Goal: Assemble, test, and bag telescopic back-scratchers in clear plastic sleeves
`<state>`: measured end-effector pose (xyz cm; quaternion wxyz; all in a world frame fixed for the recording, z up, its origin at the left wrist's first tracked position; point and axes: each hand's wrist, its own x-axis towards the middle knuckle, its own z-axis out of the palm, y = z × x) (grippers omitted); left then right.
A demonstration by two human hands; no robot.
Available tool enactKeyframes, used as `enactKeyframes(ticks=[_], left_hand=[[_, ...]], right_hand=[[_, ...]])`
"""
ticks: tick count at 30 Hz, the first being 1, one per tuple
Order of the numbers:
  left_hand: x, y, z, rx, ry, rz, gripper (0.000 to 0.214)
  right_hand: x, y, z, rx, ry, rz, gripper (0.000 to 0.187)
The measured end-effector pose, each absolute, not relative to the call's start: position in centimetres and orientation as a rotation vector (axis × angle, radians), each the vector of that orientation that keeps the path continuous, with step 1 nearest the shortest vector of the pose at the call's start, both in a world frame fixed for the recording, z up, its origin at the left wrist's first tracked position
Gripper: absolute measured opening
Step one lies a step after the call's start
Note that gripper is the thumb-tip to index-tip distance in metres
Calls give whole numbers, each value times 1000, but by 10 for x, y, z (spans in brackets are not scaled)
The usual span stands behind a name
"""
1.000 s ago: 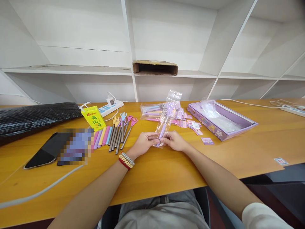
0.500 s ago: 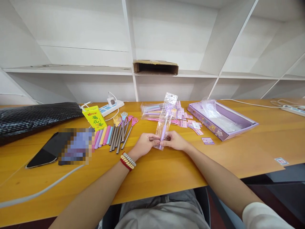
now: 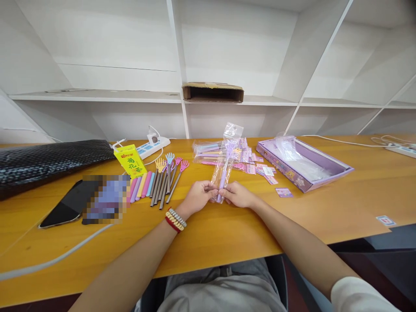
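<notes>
My left hand (image 3: 196, 196) and my right hand (image 3: 238, 194) both pinch the lower end of a clear plastic sleeve (image 3: 226, 158) that stands tilted away from me. Inside it is a purple back scratcher with a hand-shaped head. Left of my hands lies a row of loose back scratchers (image 3: 161, 177) with coloured handles and heads. Behind the sleeve is a pile of packed scratchers (image 3: 208, 153) and small printed cards (image 3: 261, 169).
On the wooden table (image 3: 227, 234) are a yellow drink carton (image 3: 130, 160), a white power strip (image 3: 151, 146), a phone (image 3: 63, 209), a black textured bag (image 3: 48, 160) and an open purple box (image 3: 302, 162). A cardboard box (image 3: 212, 92) sits on the white shelf behind.
The sleeve has swung from leaning right to standing more upright between my hands. My fingers have shifted slightly at its lower end.
</notes>
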<state>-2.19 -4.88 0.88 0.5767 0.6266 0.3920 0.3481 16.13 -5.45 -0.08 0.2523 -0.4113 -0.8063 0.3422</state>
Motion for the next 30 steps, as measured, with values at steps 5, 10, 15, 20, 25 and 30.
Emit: enactKeyframes(ticks=[5, 10, 15, 20, 25, 30], left_hand=[[-21, -50, 8, 1414, 903, 797, 32], [-23, -50, 7, 1360, 816, 744, 36], [-24, -48, 5, 1398, 842, 741, 35], [-24, -49, 6, 1390, 902, 739, 31], [-24, -50, 7, 1332, 861, 743, 30], [-25, -49, 5, 1341, 821, 731, 31]], right_hand=[[163, -53, -4, -1109, -2144, 1027, 58], [163, -52, -5, -1092, -2114, 1090, 58], [162, -52, -6, -1090, -2109, 1092, 57], [161, -53, -6, -1078, -2164, 1022, 56], [161, -51, -7, -1074, -2212, 959, 55], [161, -51, -7, -1150, -2244, 841, 56]])
